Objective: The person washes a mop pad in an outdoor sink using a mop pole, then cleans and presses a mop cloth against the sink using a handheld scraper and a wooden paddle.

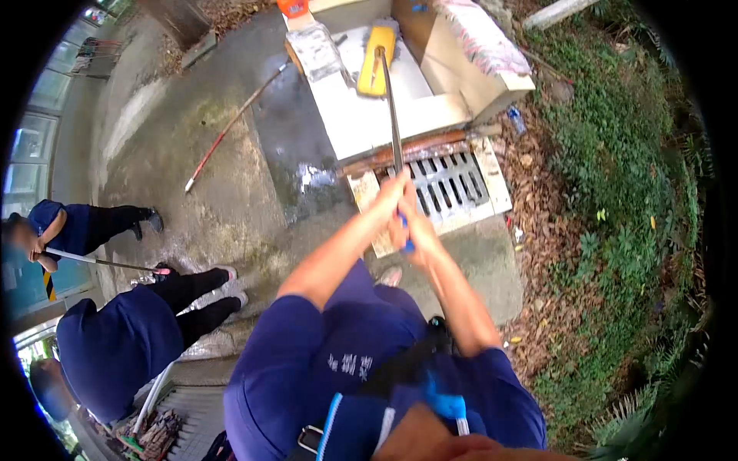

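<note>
Both my hands grip the long handle of a flat mop [393, 127]. My left hand [390, 197] wraps round the metal pole, fingers closed. My right hand [416, 224] is closed close beside it, slightly lower, near a blue part at the handle's end. The mop's yellow head [369, 81] rests inside a pale tiled basin [380, 127], with some grey mop material showing at its far edge. Between my hands and the basin lies a metal drain grate [450, 188] in a tiled frame.
A grey cloth-like pad [315, 52] lies on the basin's left edge, a patterned cloth [488, 34] on its right wall. A red-and-white pole [234, 117] lies on wet concrete. Two people [119, 342] stand left, one holding a pole. Leaves and plants [615, 215] border the right.
</note>
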Demonstrator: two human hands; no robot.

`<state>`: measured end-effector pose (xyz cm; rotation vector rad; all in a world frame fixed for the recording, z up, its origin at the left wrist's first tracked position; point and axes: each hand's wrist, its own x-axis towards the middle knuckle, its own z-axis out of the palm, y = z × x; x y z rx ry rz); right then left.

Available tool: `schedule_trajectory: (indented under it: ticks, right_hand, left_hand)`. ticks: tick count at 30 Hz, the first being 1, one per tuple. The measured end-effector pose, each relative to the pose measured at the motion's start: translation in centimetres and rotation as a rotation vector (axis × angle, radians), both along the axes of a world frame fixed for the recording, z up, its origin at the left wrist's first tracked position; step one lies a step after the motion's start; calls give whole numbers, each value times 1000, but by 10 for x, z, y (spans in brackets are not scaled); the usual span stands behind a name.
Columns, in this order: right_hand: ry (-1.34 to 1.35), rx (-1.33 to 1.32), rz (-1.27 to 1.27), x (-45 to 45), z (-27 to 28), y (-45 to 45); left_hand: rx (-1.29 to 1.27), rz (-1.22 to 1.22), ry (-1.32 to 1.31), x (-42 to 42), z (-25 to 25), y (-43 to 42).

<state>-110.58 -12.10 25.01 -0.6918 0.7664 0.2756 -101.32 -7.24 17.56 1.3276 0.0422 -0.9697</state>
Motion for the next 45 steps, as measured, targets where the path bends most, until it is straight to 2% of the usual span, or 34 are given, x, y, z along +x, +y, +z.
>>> schedule_trajectory:
  ticks: [1, 2, 3, 4, 5, 6, 7, 8, 10, 11, 12, 14, 15, 16, 17, 19, 21, 22, 24, 25, 26, 28, 30, 31, 34, 35, 37, 38, 40, 41, 42, 43, 44, 45]
  right_hand:
    - [56, -47, -7, -14, 27, 13]
    - [148, 36, 72, -46, 53, 22]
    - [161, -87, 108, -82, 50, 34]
    - [210, -46, 173, -92, 70, 37]
    - [257, -5, 240, -103, 90, 41]
    - [239, -134, 268, -89, 95, 36]
    - [227, -48, 215, -67, 83, 23]
    - [203, 34, 169, -34, 61, 7]
    - [142, -178, 151, 11, 11, -11]
    - [34, -70, 98, 32, -20, -23]
    - [-44, 40, 43, 27, -38, -27]
    - [92, -87, 21, 6, 29, -7]
    - [184, -100, 54, -18, 46, 7]
    - [162, 46, 80, -48, 71, 16]
    - [130, -37, 49, -56, 77, 23]
    - [74, -212, -8, -72, 90, 37]
    - [110, -322, 24, -50, 56, 24]
    - [199, -48, 241, -26, 38, -11]
    - [90, 18, 145, 15, 0, -28]
    - [67, 69, 59, 28, -6, -28]
    - [37, 108, -16, 31, -8, -26]
    - [74, -112, 124, -6, 39, -4]
    - [186, -62, 188, -65, 77, 22]
    - [196, 57, 238, -90, 91, 26]
    - [248, -103, 224, -74, 70, 14]
    - [279, 23, 239, -42, 54, -5]
    - [208, -166, 197, -8, -12, -19]
    - [122, -40, 97, 5, -35, -23]
    - [14, -15, 78, 17, 0, -22]
    - [76, -74, 111, 9, 23, -12]
    - [171, -133, 144, -16, 47, 0]
    - [183, -201, 209, -47, 73, 14]
    - [220, -178, 253, -72, 87, 18]
    - [255, -156, 297, -96, 102, 23]
  left_hand:
    - [4, 105, 95, -22, 31, 9]
    - [-16, 59, 263, -52, 55, 26]
    - [-66, 5, 375, -89, 59, 46]
    - [-132, -50, 458, -108, 60, 55]
    - [-167, 15, 515, -107, 76, 51]
    - [-193, 70, 586, -104, 90, 48]
    - [-70, -3, 389, -81, 61, 37]
    - [36, 3, 407, -43, 66, 19]
    - [-63, 62, 267, 3, -9, -11]
    - [5, 107, 113, 18, -25, -20]
    - [67, -26, 177, 26, -32, -21]
    - [29, 181, 23, -3, 19, -13]
    - [-1, 123, 120, -26, 43, 2]
    - [-27, 65, 231, -57, 64, 22]
    - [-59, 11, 309, -93, 82, 43]
    - [-115, -26, 333, -81, 82, 36]
    - [41, 63, 328, -55, 69, 17]
    - [-34, -6, 271, -32, 51, 8]
    - [-13, 24, 132, 10, 2, -15]
    - [30, -32, 40, 18, 19, -13]
    - [37, 33, 105, 12, 18, -15]
    - [-62, 133, 177, -17, 35, -2]
    - [-138, -45, 281, -71, 88, 35]
    - [-123, -106, 376, -96, 88, 46]
    - [-72, 57, 350, -90, 60, 26]
    - [-35, -5, 337, -69, 47, 17]
    - [17, 20, 199, -6, -1, -12]
    - [38, 95, 122, -3, -24, -20]
    - [1, 55, 156, 10, 18, -16]
    - [-191, 140, 239, -4, 9, -14]
    - [-60, 165, 214, -29, 27, -3]
    - [-36, 59, 378, -60, 73, 21]
    - [-8, -73, 424, -87, 72, 35]
    - [-158, -203, 383, -107, 77, 46]
